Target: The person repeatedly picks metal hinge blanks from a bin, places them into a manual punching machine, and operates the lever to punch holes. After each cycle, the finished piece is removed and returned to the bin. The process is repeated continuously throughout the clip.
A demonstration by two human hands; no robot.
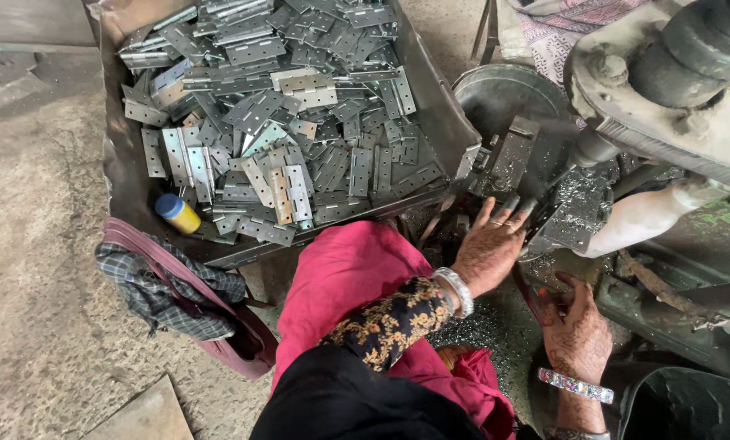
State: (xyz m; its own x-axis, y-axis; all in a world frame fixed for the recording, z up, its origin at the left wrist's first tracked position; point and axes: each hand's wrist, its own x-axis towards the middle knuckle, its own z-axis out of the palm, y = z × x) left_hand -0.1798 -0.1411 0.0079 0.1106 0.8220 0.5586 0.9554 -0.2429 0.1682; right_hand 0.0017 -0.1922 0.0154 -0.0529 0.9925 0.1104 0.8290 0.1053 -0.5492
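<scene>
Big grey metal tray (129,163) is heaped with flat silver hinge plates (283,122), so I'd say there's plenty left to feed through. The grimy grey machine (674,90) on the right has metal shavings (576,195) all around its bed. Left hand (488,248) reaches forward, fingers pressing a small dark metal piece (513,155) at the fixture. Right hand (576,334) sits lower, curled around something reddish; can't make out what. A small yellow bottle with blue cap (177,213) sits in the tray corner.
</scene>
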